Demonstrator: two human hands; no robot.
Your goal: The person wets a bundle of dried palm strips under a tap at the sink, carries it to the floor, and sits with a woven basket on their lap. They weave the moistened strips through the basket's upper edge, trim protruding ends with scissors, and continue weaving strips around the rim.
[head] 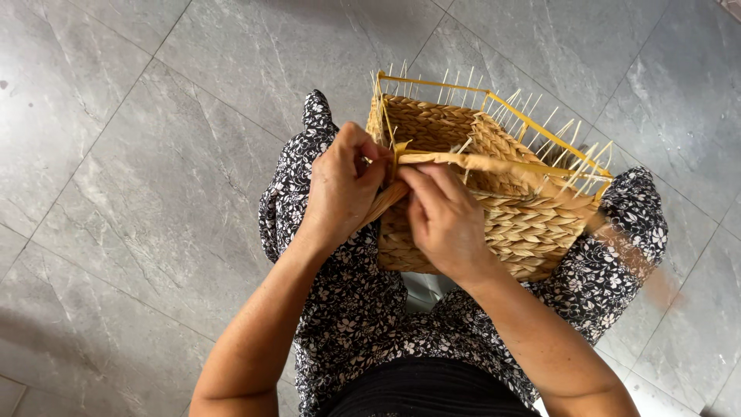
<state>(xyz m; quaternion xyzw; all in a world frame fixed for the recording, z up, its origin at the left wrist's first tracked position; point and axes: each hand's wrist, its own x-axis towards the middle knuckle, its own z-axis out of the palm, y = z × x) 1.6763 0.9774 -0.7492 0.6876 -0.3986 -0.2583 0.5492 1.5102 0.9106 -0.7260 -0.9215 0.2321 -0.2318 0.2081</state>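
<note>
A square woven straw basket rests on my lap, its open top facing away from me. A yellow wire frame runs along its rim, with several thin stalks sticking up past it. My left hand pinches a flat tan fibre strand at the basket's near left corner. My right hand lies against the basket's near wall and grips the same strand, which runs on along the near rim to the right.
I sit over a grey marbled tile floor with thin grout lines. My lap is covered by black cloth with a small white flower print. A blurred strand end hangs off the basket's right side.
</note>
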